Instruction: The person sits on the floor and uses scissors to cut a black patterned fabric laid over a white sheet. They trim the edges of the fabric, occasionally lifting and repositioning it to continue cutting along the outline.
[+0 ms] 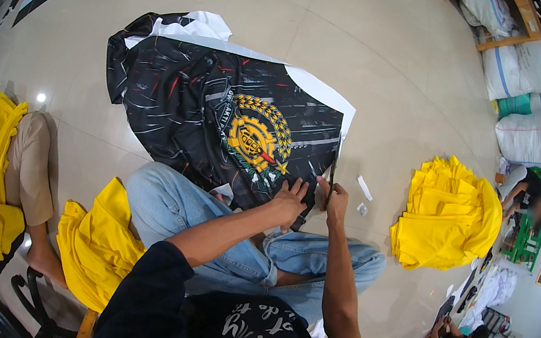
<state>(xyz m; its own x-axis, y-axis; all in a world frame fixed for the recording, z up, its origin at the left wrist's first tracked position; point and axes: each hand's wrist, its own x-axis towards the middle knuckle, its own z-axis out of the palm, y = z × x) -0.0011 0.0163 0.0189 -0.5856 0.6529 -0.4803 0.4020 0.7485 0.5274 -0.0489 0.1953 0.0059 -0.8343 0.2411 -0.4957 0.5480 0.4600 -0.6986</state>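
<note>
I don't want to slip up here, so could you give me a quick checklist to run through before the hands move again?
1. Left hand on the black printed fabric: ok, fingers spread over its lower part.
2. Scissors gripped: ok, in the right hand, at the fabric's right side.
3. Safe gap between left hand and scissors: cannot tell; they are close together.
4. Fabric smooth all over: not ok; its left part is wrinkled and bunched.
5. White scrap away from the fabric: ok, apart on the floor.
6. Yellow cloth stack out of the way: ok, well to the right.
</note>
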